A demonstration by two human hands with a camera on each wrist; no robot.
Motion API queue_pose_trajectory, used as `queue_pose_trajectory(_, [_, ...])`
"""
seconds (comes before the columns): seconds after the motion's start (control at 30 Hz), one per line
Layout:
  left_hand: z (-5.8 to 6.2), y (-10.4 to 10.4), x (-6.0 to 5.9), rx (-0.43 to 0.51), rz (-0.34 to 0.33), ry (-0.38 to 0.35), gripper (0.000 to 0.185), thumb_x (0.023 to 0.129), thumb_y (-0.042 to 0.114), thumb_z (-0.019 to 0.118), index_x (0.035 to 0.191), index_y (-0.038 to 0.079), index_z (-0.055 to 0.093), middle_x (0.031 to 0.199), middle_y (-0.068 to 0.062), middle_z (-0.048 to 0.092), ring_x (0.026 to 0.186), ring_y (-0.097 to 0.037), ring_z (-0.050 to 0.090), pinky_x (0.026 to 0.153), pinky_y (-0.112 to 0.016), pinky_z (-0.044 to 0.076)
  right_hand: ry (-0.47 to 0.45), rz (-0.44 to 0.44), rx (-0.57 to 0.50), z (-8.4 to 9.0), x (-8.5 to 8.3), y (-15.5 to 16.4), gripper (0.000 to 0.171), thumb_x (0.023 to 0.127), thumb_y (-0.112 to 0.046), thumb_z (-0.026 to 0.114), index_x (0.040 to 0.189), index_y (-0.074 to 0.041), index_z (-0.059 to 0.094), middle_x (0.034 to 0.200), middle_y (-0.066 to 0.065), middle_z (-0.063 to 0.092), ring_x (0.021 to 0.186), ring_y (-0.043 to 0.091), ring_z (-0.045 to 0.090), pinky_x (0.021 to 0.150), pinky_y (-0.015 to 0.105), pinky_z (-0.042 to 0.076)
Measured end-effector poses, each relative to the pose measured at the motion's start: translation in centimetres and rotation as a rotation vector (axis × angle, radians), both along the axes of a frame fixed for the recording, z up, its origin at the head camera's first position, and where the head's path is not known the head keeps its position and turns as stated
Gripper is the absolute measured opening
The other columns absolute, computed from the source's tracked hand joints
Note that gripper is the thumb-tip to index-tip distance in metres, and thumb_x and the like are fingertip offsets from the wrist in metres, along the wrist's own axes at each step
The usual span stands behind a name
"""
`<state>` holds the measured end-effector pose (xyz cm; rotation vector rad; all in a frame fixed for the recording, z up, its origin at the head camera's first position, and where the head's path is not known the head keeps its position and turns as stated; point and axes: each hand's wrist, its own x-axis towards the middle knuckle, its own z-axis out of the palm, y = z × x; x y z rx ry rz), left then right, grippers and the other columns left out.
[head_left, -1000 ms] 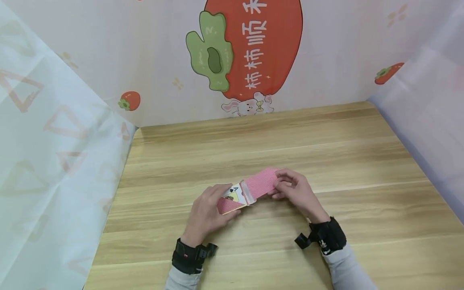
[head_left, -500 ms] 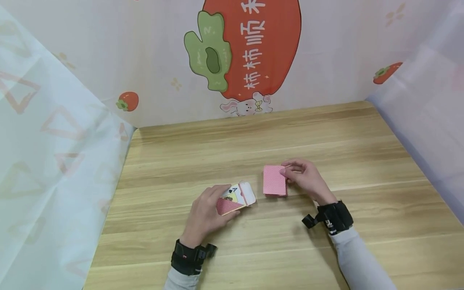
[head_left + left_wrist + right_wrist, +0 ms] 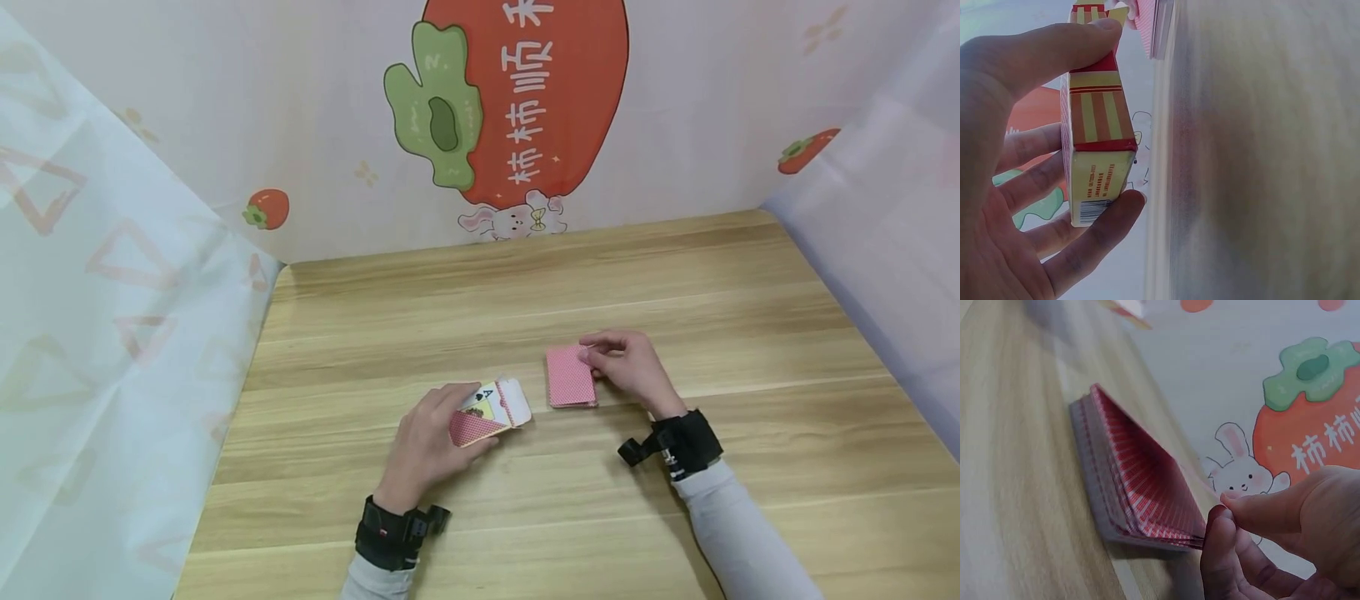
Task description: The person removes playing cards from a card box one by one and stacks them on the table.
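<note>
Two hands busy: my left hand [image 3: 423, 442] grips the card box [image 3: 491, 412], my right hand [image 3: 630, 371] pinches the deck's [image 3: 570, 377] corner on the tabletop [image 3: 675, 275], so a loose pinch could spill cards.

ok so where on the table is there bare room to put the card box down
Bare wood runs along the back of the table under the wall, at the far right beyond the right hand, and along the near edge between the sleeves. It is crowded mid-table: the left hand grips the card box, close beside the deck.
</note>
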<state>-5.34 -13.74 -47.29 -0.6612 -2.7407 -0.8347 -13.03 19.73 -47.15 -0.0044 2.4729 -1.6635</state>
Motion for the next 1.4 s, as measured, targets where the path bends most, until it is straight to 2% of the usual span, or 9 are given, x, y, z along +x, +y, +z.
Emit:
queue_pose_trajectory(0.07, [0.1,0.0,0.0,-0.001,0.001,-0.003,0.075,0.073,0.041,0.100,0.136,0.014,0.069,0.131,-0.003,0.074,0.112,-0.019,0.071,0.089,-0.037,0.062,0.052,-0.011,0.080,0.1,0.1,-0.2,0.028,0.098,-0.013,0.078,0.121,0.002,0.077,0.115,0.022,0.077,0.084,0.012,0.073,0.071,0.024,0.060])
queue_pose_trajectory(0.23, [0.1,0.0,0.0,-0.003,0.002,-0.004,0.075,0.072,0.041,0.100,0.136,0.014,0.070,0.131,-0.004,0.074,0.113,-0.020,0.071,0.090,-0.038,0.062,0.169,-0.022,0.239,0.2,0.3,-0.6,0.022,0.094,-0.010,0.081,0.113,0.000,0.080,0.096,0.016,0.078,0.077,0.017,0.071,0.065,0.023,0.052])
queue_pose_trajectory(0.33, [0.1,0.0,0.0,-0.003,0.000,-0.004,0.076,0.073,0.041,0.100,0.136,0.014,0.069,0.130,-0.004,0.074,0.113,-0.020,0.071,0.089,-0.038,0.062,0.191,-0.020,0.263,0.1,0.4,-0.9,0.022,0.093,-0.008,0.080,0.113,0.002,0.078,0.090,0.014,0.077,0.074,0.018,0.072,0.063,0.023,0.052])
queue_pose_trajectory(0.67, [0.0,0.0,0.0,0.041,-0.028,-0.053,0.077,0.073,0.038,0.100,0.138,0.013,0.067,0.133,-0.004,0.073,0.115,-0.019,0.072,0.092,-0.039,0.062,0.233,-0.040,0.262,-0.4,0.6,-1.3,0.017,0.090,-0.005,0.081,0.105,0.003,0.075,0.089,0.014,0.075,0.074,0.020,0.071,0.064,0.023,0.054])
queue_pose_trajectory(0.8, [0.0,0.0,0.1,0.046,-0.043,-0.032,0.077,0.073,0.037,0.100,0.138,0.013,0.067,0.132,-0.004,0.073,0.113,-0.019,0.072,0.091,-0.039,0.062,0.307,-0.021,0.212,0.0,1.3,-2.0,0.013,0.092,-0.004,0.079,0.104,0.001,0.077,0.089,0.012,0.076,0.075,0.019,0.069,0.066,0.021,0.054])
queue_pose_trajectory(0.97, [0.0,0.1,-0.1,0.032,-0.058,0.019,0.076,0.073,0.039,0.100,0.138,0.015,0.067,0.130,-0.001,0.074,0.110,-0.017,0.071,0.087,-0.036,0.062,0.373,0.103,0.013,0.7,3.3,-4.0,0.011,0.093,0.000,0.079,0.104,-0.002,0.078,0.091,0.009,0.077,0.078,0.017,0.069,0.069,0.023,0.058])
queue_pose_trajectory(1.07, [0.0,0.1,-0.2,0.020,-0.071,0.036,0.076,0.072,0.040,0.100,0.137,0.017,0.067,0.130,0.000,0.073,0.111,-0.016,0.070,0.086,-0.035,0.062,0.336,0.214,-0.092,0.7,4.6,-5.4,0.011,0.094,-0.002,0.080,0.105,-0.003,0.079,0.094,0.008,0.077,0.080,0.015,0.071,0.069,0.025,0.060])
queue_pose_trajectory(1.17, [-0.1,0.2,-0.1,0.013,-0.088,0.044,0.077,0.071,0.041,0.101,0.137,0.017,0.068,0.130,0.001,0.073,0.110,-0.015,0.070,0.084,-0.033,0.061,0.275,0.294,-0.128,0.4,5.5,-6.5,0.012,0.094,-0.005,0.081,0.106,-0.004,0.078,0.095,0.006,0.077,0.081,0.013,0.071,0.069,0.025,0.061])
queue_pose_trajectory(1.4, [0.2,0.1,0.1,0.006,-0.124,0.038,0.078,0.071,0.042,0.101,0.137,0.016,0.068,0.130,0.001,0.074,0.108,-0.013,0.069,0.080,-0.030,0.060,0.191,0.332,-0.137,-0.5,5.9,-7.7,0.019,0.089,0.000,0.083,0.106,-0.005,0.074,0.090,0.006,0.073,0.073,0.013,0.069,0.068,0.023,0.058])
